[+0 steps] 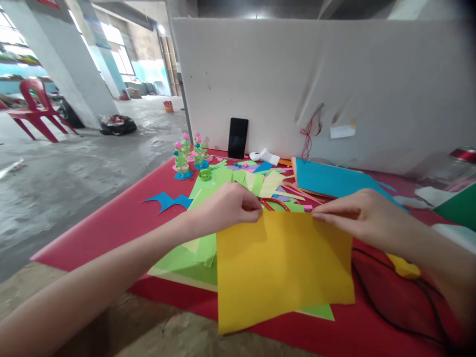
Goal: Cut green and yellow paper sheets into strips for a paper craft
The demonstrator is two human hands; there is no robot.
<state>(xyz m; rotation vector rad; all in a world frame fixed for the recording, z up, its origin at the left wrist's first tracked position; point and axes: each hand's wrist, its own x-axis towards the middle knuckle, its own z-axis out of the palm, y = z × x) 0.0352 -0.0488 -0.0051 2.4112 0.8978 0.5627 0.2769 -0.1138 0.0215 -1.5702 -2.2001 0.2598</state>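
A sheet of yellow paper (pixel 282 267) hangs upright in front of me, held by its top edge. My left hand (pixel 240 202) pinches that edge near its left end, fingers closed. Toward the right end, my right hand (pixel 357 213) grips the same edge between thumb and fingers. Just behind the sheet, red scissor handles (pixel 275 202) show, their blades partly hidden by my left hand. Light green paper sheets and strips (pixel 208 238) lie under and behind the yellow sheet, which covers part of them.
Small paper trees (pixel 182 161) stand at the back left, beside blue scraps (pixel 167 202). A black phone (pixel 238 138) leans on the white panel (pixel 260 74). Blue sheets (pixel 330 178) lie at the back right. A dark cord (pixel 375 302) and a yellow tool (pixel 403 266) are near my right forearm.
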